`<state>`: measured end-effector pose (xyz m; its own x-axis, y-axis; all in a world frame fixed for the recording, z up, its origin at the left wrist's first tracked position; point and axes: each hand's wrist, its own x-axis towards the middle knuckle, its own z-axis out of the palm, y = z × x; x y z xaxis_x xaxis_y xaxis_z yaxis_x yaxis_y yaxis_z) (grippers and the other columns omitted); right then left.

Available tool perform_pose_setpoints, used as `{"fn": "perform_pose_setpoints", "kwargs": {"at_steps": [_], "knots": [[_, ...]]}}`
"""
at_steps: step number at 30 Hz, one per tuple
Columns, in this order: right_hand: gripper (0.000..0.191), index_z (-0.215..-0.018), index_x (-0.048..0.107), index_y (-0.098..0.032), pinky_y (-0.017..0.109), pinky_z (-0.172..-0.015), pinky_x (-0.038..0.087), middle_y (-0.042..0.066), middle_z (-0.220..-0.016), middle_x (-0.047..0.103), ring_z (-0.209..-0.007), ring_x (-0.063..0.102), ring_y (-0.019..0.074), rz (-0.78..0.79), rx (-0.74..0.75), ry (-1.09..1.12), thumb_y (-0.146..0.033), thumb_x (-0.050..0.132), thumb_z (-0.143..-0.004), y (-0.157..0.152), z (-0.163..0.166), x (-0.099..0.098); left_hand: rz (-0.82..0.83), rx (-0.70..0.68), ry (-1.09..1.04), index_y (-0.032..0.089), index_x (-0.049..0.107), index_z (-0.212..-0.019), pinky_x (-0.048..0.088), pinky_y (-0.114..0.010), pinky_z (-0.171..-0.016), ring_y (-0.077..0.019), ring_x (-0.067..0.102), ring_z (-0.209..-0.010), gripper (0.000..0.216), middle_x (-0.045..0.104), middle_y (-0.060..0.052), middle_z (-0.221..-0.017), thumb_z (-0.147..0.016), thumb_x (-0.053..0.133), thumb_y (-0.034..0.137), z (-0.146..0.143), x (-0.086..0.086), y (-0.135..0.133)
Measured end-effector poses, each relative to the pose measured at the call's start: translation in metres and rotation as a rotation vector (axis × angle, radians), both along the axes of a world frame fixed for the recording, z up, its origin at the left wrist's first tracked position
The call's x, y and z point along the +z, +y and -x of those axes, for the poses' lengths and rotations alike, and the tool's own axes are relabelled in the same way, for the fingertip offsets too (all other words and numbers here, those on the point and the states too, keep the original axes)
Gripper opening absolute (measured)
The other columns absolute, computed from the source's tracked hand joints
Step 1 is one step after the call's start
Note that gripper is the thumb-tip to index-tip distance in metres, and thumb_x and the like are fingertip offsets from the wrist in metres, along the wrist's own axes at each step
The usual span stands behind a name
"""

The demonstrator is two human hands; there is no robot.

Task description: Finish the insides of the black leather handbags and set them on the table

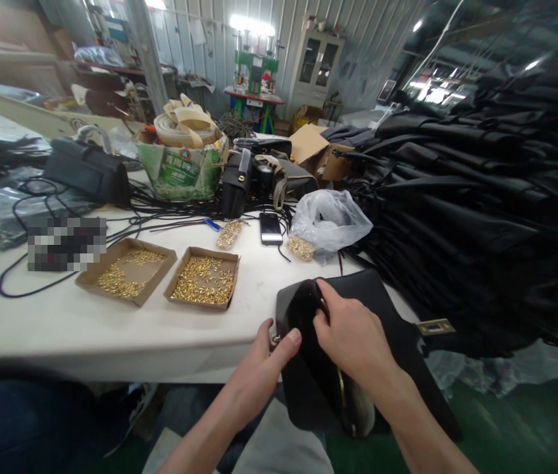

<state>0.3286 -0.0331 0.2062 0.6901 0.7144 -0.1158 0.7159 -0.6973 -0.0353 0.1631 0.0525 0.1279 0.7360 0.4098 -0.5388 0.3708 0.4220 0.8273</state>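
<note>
A black handbag [303, 401] leans at the table's front edge, its mouth opened toward me and its flap folded away to the right. A gold clasp plate [435, 326] juts from the flap's right edge. My left hand [259, 368] is closed on the bag's left side, thumb over the rim, beside a small gold metal fitting [274, 341]. Gripping the upper rim of the opening, my right hand [353, 329] has its fingers curled inward. A gold-toned zipper edge [342, 392] shows within the dark interior. Deeper parts of the inside are hidden.
Two shallow cardboard trays, a left one [155, 282] and a right one [200, 304], hold small gold pieces. Behind are a phone [270, 229], a clear plastic bag [333, 220] and a green-white sack [180, 174]. Black bags [481, 197] pile high at right; black cords [160, 214] cross the table.
</note>
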Motion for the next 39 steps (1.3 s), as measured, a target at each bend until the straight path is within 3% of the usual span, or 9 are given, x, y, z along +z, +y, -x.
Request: {"fn": "perform_pose_setpoints", "kwargs": {"at_steps": [5,12,14,18,22,26,30,34,39], "knots": [[0.055,-0.159,0.058,-0.023,0.037,-0.078,0.048,0.016,-0.108,0.085,-0.100,0.082,0.0363,-0.030,-0.019,0.079,-0.022,0.056,-0.104,0.004,-0.006,-0.001,-0.057,-0.043,-0.026,0.019,0.040,-0.171,0.057,-0.037,-0.077,-0.0371,0.070,-0.119,0.102,0.072,-0.019,-0.133,-0.096,0.058,0.086,-0.002,0.000,0.003],[0.071,-0.174,0.033,-0.012,0.039,-0.090,0.055,0.021,-0.125,0.083,-0.112,0.081,0.0352,-0.135,0.017,0.257,-0.024,0.057,-0.109,-0.008,-0.011,-0.003,-0.235,-0.060,-0.061,0.015,0.063,-0.151,0.049,-0.042,-0.102,-0.0356,0.069,-0.116,0.081,0.078,-0.015,-0.122,-0.101,0.056,0.079,-0.017,0.003,0.024],[0.073,-0.177,0.032,-0.014,0.040,-0.092,0.058,0.019,-0.126,0.083,-0.110,0.081,0.0330,-0.144,0.149,0.329,-0.026,0.058,-0.109,-0.023,-0.015,0.007,-0.289,-0.155,-0.077,0.016,0.067,-0.143,0.049,-0.040,-0.101,-0.0342,0.069,-0.116,0.072,0.078,-0.014,-0.123,-0.105,0.049,0.075,-0.021,0.007,0.035],[0.047,-0.143,0.077,-0.025,0.045,-0.099,0.059,0.014,-0.137,0.077,-0.117,0.075,0.0316,-0.049,0.546,0.203,-0.013,0.051,-0.106,-0.042,-0.027,0.041,-0.342,-0.363,-0.106,0.018,0.070,-0.134,0.050,-0.037,-0.097,-0.0300,0.068,-0.113,0.061,0.077,-0.012,-0.129,-0.106,0.050,0.069,-0.027,0.019,0.060],[0.035,-0.125,0.085,-0.028,0.051,-0.114,0.050,0.011,-0.144,0.070,-0.138,0.061,0.0351,0.064,0.963,0.168,-0.013,0.076,-0.095,-0.028,-0.033,0.053,-0.325,-0.618,-0.153,0.017,0.073,-0.114,0.053,-0.036,-0.089,-0.0267,0.070,-0.101,0.044,0.078,-0.009,-0.111,-0.101,0.057,0.056,-0.031,0.025,0.081],[0.032,-0.127,0.081,-0.023,0.044,-0.101,0.050,0.008,-0.122,0.079,-0.113,0.072,0.0291,0.245,1.182,0.278,-0.022,0.082,-0.095,-0.019,-0.024,0.026,-0.230,-0.783,-0.169,0.018,0.072,-0.106,0.057,-0.035,-0.083,-0.0237,0.076,-0.085,0.031,0.078,-0.005,-0.096,-0.090,0.061,0.042,-0.029,0.018,0.091],[0.016,-0.113,0.078,-0.016,0.044,-0.092,0.046,0.012,-0.110,0.079,-0.100,0.072,0.0292,0.238,1.324,0.135,-0.023,0.073,-0.100,-0.024,-0.010,-0.004,-0.258,-0.797,-0.147,0.019,0.069,-0.100,0.058,-0.033,-0.078,-0.0231,0.077,-0.082,0.023,0.077,-0.003,-0.089,-0.080,0.062,0.029,-0.027,0.008,0.092],[0.015,-0.112,0.078,-0.013,0.039,-0.072,0.039,0.013,-0.103,0.081,-0.084,0.072,0.0253,0.355,1.488,0.070,-0.016,0.064,-0.105,-0.013,0.002,-0.013,-0.341,-0.854,-0.161,0.018,0.069,-0.085,0.055,-0.032,-0.071,-0.0238,0.074,-0.077,0.013,0.075,-0.004,-0.079,-0.078,0.061,0.026,-0.030,0.007,0.091],[0.019,-0.108,0.077,-0.012,0.035,-0.060,0.031,0.012,-0.083,0.080,-0.064,0.067,0.0225,0.416,1.208,0.233,-0.025,0.065,-0.101,0.006,0.027,0.002,-0.490,-0.823,-0.207,0.016,0.077,-0.080,0.052,-0.030,-0.072,-0.0237,0.072,-0.083,0.021,0.078,-0.004,-0.080,-0.084,0.062,0.030,-0.009,0.004,0.099]]}}
